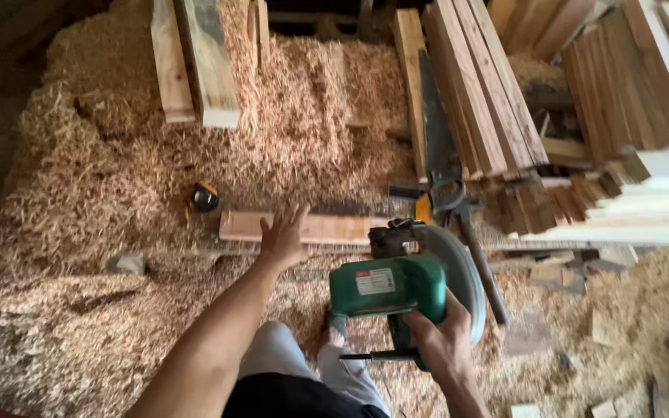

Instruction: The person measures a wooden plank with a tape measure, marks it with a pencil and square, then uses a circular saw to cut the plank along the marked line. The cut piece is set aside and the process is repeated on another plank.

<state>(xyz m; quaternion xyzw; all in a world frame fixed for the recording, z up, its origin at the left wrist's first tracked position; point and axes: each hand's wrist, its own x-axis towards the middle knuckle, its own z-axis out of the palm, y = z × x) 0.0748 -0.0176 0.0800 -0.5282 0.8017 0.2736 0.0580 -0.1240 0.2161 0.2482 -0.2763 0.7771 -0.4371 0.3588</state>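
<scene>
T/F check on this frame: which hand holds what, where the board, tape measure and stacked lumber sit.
1. The right hand grips a green circular saw. True.
2. The left hand holds the tape measure. False: its open fingers rest on a short board; the tape measure lies apart in the shavings, on the left side of the picture.
3. Wood shavings cover most of the ground. True.
4. The saw blade is cutting into the board. False: the saw is held clear of it, nearer the person.
5. Stacked lumber lies at upper right. True.
</scene>
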